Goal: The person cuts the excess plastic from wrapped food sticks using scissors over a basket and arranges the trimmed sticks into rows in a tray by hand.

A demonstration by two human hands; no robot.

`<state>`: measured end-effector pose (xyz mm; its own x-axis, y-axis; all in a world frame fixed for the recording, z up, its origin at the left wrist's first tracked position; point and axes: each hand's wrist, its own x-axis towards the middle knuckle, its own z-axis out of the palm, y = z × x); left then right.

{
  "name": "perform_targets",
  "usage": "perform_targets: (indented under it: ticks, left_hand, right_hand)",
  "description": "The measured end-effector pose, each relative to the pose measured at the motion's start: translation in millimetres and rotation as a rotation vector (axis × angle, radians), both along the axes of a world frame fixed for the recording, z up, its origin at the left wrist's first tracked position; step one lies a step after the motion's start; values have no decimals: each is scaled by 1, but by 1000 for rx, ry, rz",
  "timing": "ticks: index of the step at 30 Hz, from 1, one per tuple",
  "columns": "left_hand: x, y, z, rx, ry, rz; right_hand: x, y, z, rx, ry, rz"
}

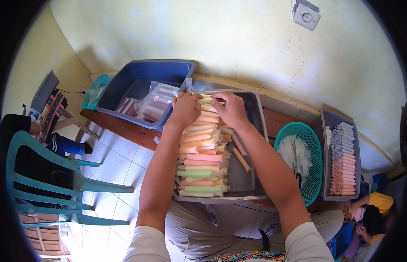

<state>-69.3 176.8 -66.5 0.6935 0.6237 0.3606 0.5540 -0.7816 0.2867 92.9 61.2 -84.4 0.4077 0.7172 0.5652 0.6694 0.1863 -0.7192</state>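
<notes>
3 tubs: blue tub left, grey tub ctr, narrow tub right. 2 green baskets, 1 pr scissors, 2 green sticks near end of ctr tub. Pale stick at its far end, btwn L hand & R hand. Both palm-down, fingers curled, touching it; can't tell if clamped.

From my station, I see tubes inside the middle tub; a second tub at ten o'clock; at three, a basket holding scissors, then a third tub.
</notes>
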Motion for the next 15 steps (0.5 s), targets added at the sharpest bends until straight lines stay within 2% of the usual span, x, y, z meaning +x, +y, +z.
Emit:
perform_targets:
  ticks: [9,15]
  left_hand:
    - [-5,-8,12,42,-151,-105]
    - [-6,-21,32,90,-269,-178]
  right_hand:
    - [2,-7,5,-35,36,26]
    - [2,-18,19,83,-91,28]
